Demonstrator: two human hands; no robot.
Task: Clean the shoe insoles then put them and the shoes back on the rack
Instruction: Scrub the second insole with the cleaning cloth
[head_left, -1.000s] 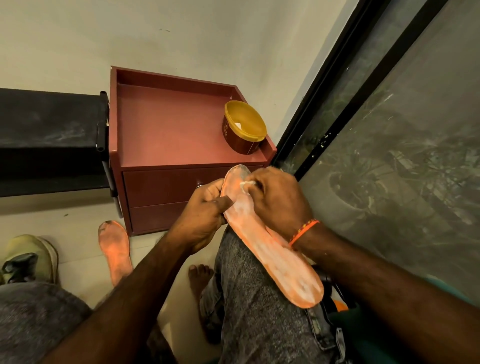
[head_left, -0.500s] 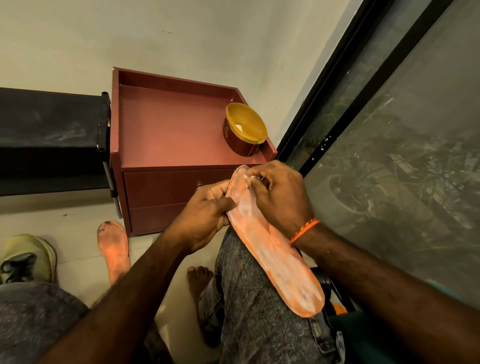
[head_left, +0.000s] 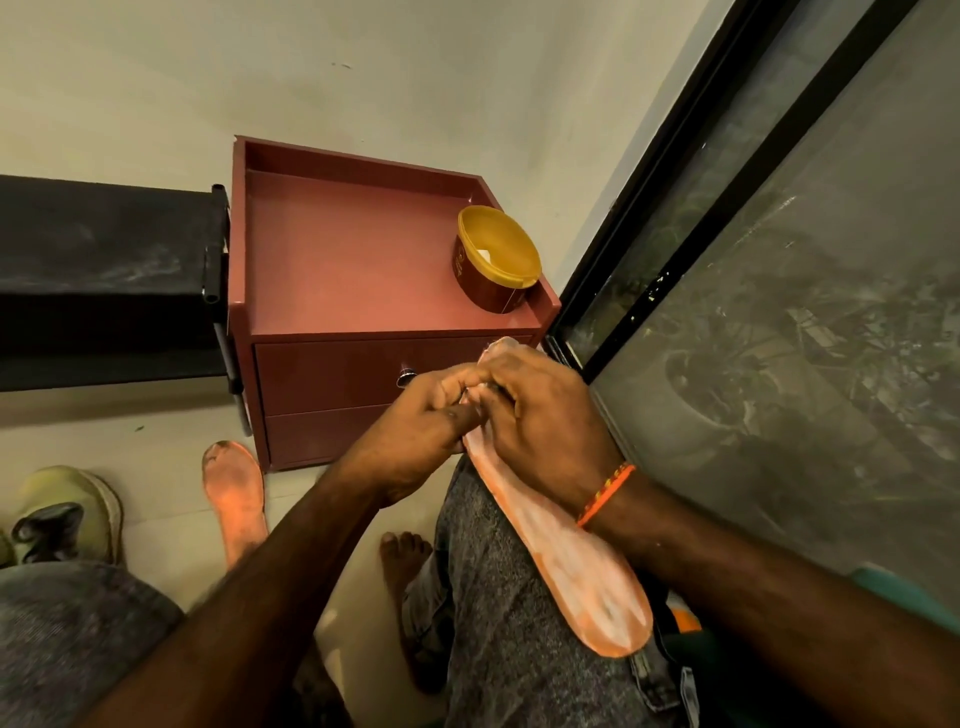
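At about nine o'clock, low on the floor (head_left: 156, 447), sits an olive shoe (head_left: 78, 512) with a dark inside. Just to its right, toward seven o'clock, the second insole (head_left: 235, 499) lies flat on the floor, orange and grimy, its rounded end pointing at the red cabinet (head_left: 363, 291). A black bench (head_left: 98, 270) runs in from the left edge and ends just beside that cabinet.

At the centre, my left hand (head_left: 415, 421) has its fingers curled round the left edge of the orange insole (head_left: 566, 566) that lies along my right thigh, thumb pressed on its top face. My right hand (head_left: 545, 415) meets it from the three o'clock side, fingers bent down onto the front part of the same insole; something pale shows between the fingertips, but I cannot tell what it is or whether I am gripping the insole itself. The insole's heel end points toward five o'clock, streaked white, and its toe just peeks out above my knuckles.

On the cabinet's tabletop, at about one o'clock from my hands, stands a brown tub (head_left: 493, 270) with a yellow rim, near the right front corner. A dark-framed glass door (head_left: 779, 312) fills the right side. An orange thread band (head_left: 605, 493) circles my right wrist.
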